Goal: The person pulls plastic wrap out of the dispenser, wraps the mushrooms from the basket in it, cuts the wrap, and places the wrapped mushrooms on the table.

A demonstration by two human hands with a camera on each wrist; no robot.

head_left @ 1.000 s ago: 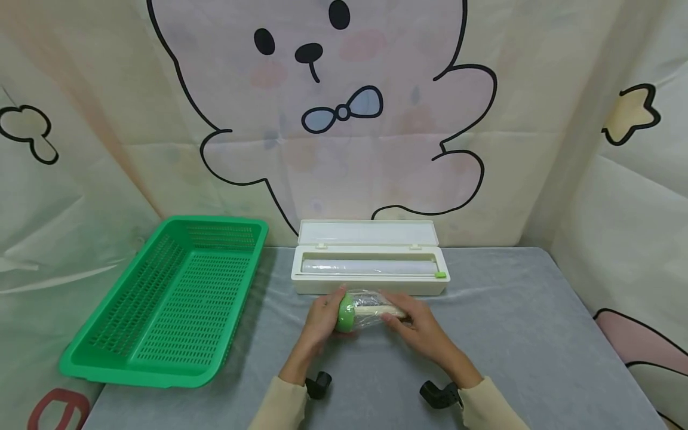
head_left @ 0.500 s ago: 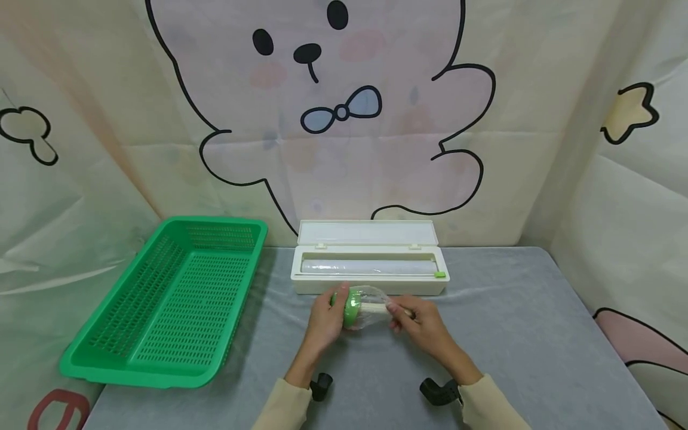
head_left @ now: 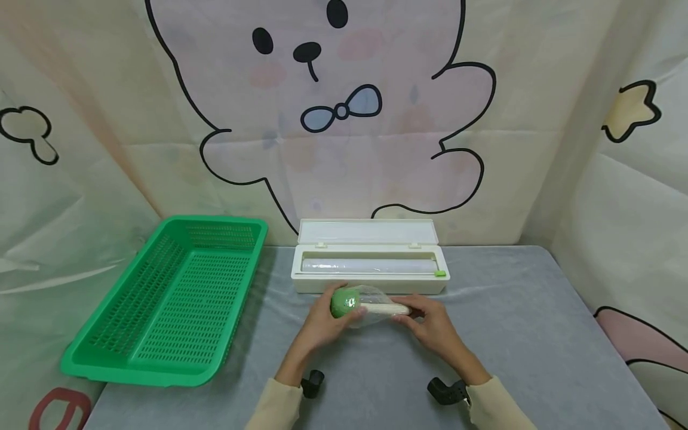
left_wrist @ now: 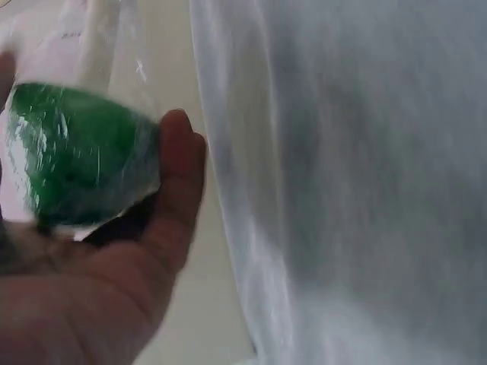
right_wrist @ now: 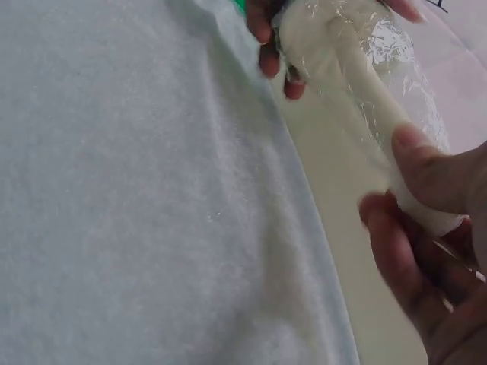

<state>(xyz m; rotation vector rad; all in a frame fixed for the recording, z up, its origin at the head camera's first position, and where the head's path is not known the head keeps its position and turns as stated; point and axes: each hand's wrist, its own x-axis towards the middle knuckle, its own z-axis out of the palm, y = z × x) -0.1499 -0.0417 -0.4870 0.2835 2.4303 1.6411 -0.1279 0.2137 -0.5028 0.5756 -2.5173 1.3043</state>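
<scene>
A mushroom-shaped piece (head_left: 344, 303) with a rounded green cap and a long pale stem lies sideways between my hands, wrapped in clear plastic film (right_wrist: 392, 42). My left hand (head_left: 319, 325) holds the cap; in the left wrist view its fingers curve round the shiny wrapped cap (left_wrist: 84, 156). At the other end, my right hand (head_left: 432, 328) pinches the stem's tip. The right wrist view shows the thumb lying along the stem (right_wrist: 373, 91) with fingers below it. Loose film bulges around the stem near the cap.
Just behind my hands stands a white cling film dispenser (head_left: 371, 286), its lid (head_left: 368, 232) raised and a roll (head_left: 371, 266) inside. A green slider (head_left: 440, 273) sits at its right end. To the left is a green plastic basket (head_left: 215, 358). Grey cloth (head_left: 537, 334) covers the table.
The mushroom-shaped piece has turned in my hands. My left hand has shifted under the cap, baring more of it, and my right fingers have moved along to the stem's end.
</scene>
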